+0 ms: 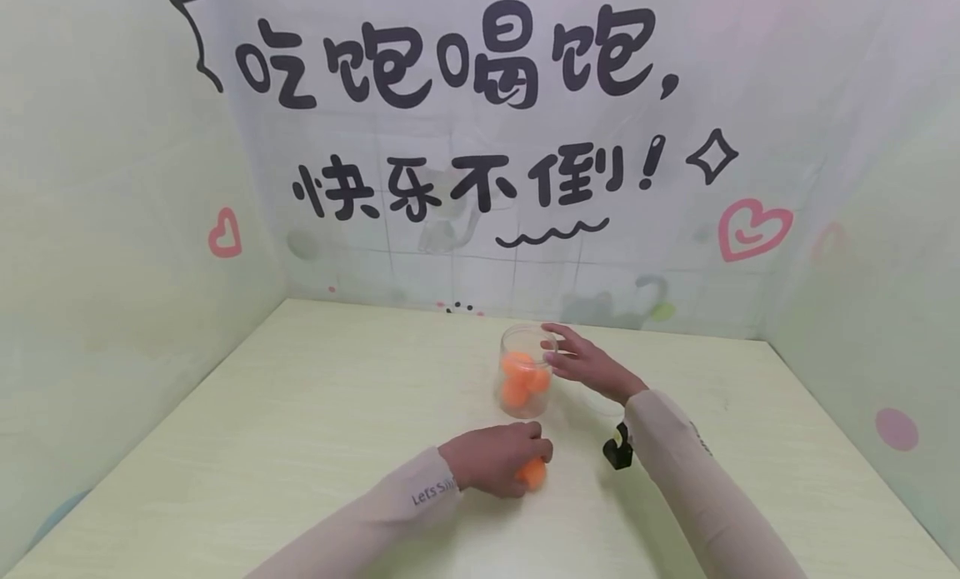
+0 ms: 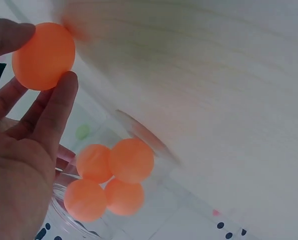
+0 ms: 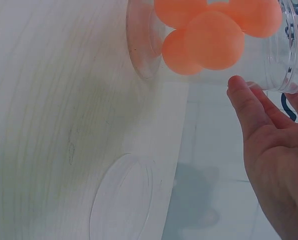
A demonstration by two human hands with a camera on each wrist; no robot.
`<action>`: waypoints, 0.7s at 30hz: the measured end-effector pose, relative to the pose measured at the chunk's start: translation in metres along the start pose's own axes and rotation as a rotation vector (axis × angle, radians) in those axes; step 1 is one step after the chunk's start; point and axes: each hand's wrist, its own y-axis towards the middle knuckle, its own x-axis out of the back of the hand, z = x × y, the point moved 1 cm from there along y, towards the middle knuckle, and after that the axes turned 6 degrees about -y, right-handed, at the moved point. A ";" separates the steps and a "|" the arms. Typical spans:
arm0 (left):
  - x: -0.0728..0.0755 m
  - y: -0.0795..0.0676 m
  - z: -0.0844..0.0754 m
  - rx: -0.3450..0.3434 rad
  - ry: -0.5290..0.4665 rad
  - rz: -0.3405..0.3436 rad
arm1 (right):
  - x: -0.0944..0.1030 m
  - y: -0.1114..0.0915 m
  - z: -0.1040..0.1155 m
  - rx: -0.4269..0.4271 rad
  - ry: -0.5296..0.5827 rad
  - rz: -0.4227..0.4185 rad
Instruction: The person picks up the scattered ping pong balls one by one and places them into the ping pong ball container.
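A clear jar (image 1: pixel 525 406) stands upright on the table with several orange ping-pong balls (image 2: pixel 132 161) inside. In front of it, my left hand (image 1: pixel 491 460) pinches another orange ping-pong ball (image 2: pixel 44 56) between thumb and fingers, low over the tabletop. At the jar's right side, near its uncovered rim, my right hand (image 1: pixel 592 369) reaches out with its fingers fairly straight, the fingertips at the jar wall. The right wrist view shows these fingers (image 3: pixel 248 107) beside the jar's neck. A clear round lid (image 3: pixel 121 200) lies flat on the table, mostly behind the right forearm in the head view.
The pale wood-look table (image 1: pixel 300 412) is bounded by a printed back curtain (image 1: pixel 450 271) and side panels. A small black object (image 1: pixel 618 450) shows beside the right sleeve. Something blue (image 1: pixel 63 512) shows at the table's left edge.
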 end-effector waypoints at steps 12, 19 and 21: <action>0.003 0.001 0.031 0.205 -0.108 0.018 | -0.001 0.000 0.000 0.002 -0.026 -0.002; 0.006 0.003 0.059 0.316 -0.180 0.001 | 0.001 0.000 -0.001 -0.025 -0.036 -0.014; 0.007 0.004 0.067 0.361 -0.199 0.007 | 0.001 0.000 -0.002 -0.027 -0.034 -0.014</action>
